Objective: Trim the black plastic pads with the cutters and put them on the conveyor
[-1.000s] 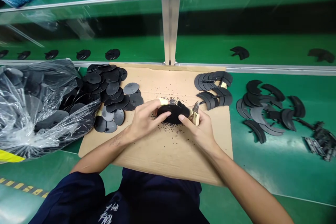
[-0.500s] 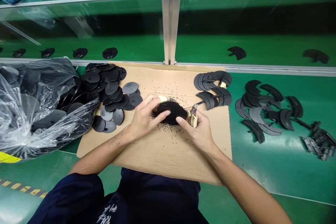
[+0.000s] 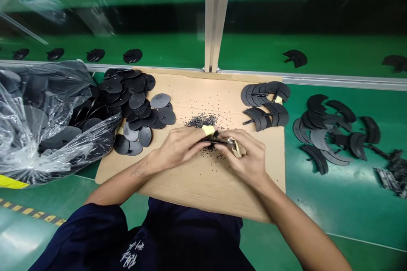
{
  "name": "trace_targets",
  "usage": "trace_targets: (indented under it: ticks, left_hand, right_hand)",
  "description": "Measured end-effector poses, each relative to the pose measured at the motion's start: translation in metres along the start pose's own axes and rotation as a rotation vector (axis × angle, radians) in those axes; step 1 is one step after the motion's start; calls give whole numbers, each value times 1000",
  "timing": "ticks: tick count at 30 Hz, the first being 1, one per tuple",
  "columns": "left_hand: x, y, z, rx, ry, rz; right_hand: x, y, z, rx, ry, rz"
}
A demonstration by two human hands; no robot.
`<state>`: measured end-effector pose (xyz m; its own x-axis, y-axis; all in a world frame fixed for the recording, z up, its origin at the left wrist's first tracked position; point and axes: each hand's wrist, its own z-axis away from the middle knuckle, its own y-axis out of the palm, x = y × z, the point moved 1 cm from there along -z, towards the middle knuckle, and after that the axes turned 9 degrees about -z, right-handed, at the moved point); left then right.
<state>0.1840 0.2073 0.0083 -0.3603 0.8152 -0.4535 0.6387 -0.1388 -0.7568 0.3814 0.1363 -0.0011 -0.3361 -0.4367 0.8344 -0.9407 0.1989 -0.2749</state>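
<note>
My left hand (image 3: pixel 178 146), with a pale yellow cover on one fingertip, is closed on a thin black plastic disc (image 3: pixel 210 140), now seen nearly edge-on. From the other side my right hand (image 3: pixel 249 154) pinches the disc's edge with its fingertips. In that same hand sits a pair of cutting pliers (image 3: pixel 235 147) with cream handles, partly hidden by the fingers. Just beyond the disc lies a heap of tiny black bits (image 3: pixel 202 120), scattered over a cardboard sheet (image 3: pixel 178 182). What is on the disc's far side is hidden.
Black discs (image 3: pixel 136 100) are piled at the left, spilling from a clear plastic bag (image 3: pixel 57 152). Curved black parts (image 3: pixel 265 93) lie at the cardboard's upper right; more curved parts (image 3: pixel 321 137) and small dark pieces (image 3: pixel 394 178) lie farther right. A metal post (image 3: pixel 217 21) rises behind.
The disc has tipped from showing its broad face to nearly edge-on. My hands have come closer together around it, and the right fingers now cover more of the pliers. The view has shifted slightly.
</note>
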Motion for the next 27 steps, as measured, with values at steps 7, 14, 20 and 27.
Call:
trace_targets:
  ticks: [7, 14, 20, 27]
  left_hand:
    - [-4, 0, -4, -69, -55, 287]
    - [-7, -2, -4, -59, -98, 339]
    - [-5, -4, -3, -127, -73, 298]
    - [-5, -5, -4, -121, -59, 309]
  right_hand:
    - [-1, 0, 5, 40, -147, 45]
    - [-4, 5, 10, 11, -202, 27]
    - [-4, 8, 10, 19, -182, -6]
    - [-2, 8, 10, 25, -142, -34]
